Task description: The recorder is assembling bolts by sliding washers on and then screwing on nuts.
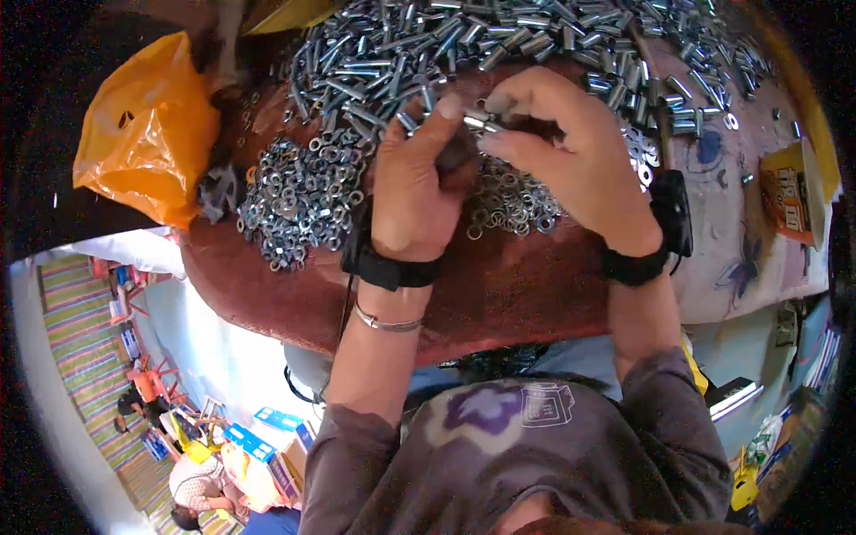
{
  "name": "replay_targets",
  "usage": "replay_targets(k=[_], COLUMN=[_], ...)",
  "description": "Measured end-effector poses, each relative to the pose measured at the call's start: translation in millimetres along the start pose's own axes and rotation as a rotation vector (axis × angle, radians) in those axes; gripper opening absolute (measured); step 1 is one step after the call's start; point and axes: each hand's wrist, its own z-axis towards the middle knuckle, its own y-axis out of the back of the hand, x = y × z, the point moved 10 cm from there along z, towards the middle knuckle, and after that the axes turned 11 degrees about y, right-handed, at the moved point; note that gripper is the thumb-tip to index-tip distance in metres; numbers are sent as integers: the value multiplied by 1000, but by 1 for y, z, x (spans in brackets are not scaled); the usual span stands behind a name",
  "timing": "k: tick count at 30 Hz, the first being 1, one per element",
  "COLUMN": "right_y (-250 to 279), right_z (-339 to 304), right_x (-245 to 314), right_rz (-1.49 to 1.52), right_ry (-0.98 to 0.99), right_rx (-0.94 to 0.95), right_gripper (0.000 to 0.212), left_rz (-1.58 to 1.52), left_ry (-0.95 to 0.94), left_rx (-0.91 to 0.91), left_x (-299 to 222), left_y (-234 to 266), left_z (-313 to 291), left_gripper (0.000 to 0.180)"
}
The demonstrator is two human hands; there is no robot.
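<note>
Right hand (575, 147) pinching metal cylinder (478, 122); left hand (415, 187) curled close by, grip unclear. Advisable: brace wrists, align axes, light pressure.

Printed large at the right, tiny and unreadable near
Lettered boldly across the orange side of a small box (789, 192), at the right of the counter (535, 294). Marked too finely to read within the white outline drawing (546, 406) on the near grey shirt (526, 446); likewise on blue-and-white cartons (251, 442), near left.
</note>
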Motion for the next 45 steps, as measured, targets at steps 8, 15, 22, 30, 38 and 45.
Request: replay_targets(k=[8,15,22,30,38,45], right_y=[-24,-20,-17,-8,11,-4], right_z=[-6,-3,1,2,3,2], right_x=[6,4,6,2,-7,-5], right_rz=[268,138,31,19,-56,-312], right_ry=[-89,-164,51,-38,-13,78], right_rx=[301,245,110,69,-132,31], right_gripper=[28,22,24,19,14,16], left_rz=[-125,-218,-290,-77,1633,1862], left_ry=[37,23,89,-37,-859,-795], left_rx=[-25,-85,26,-116,-684,-538], left_x=[15,21,38,7,-79,-55], left_y=[4,12,-9,5,6,-1], left_z=[-27,-31,-24,-35,-42,-22], left_gripper=[30,29,28,11,10,27])
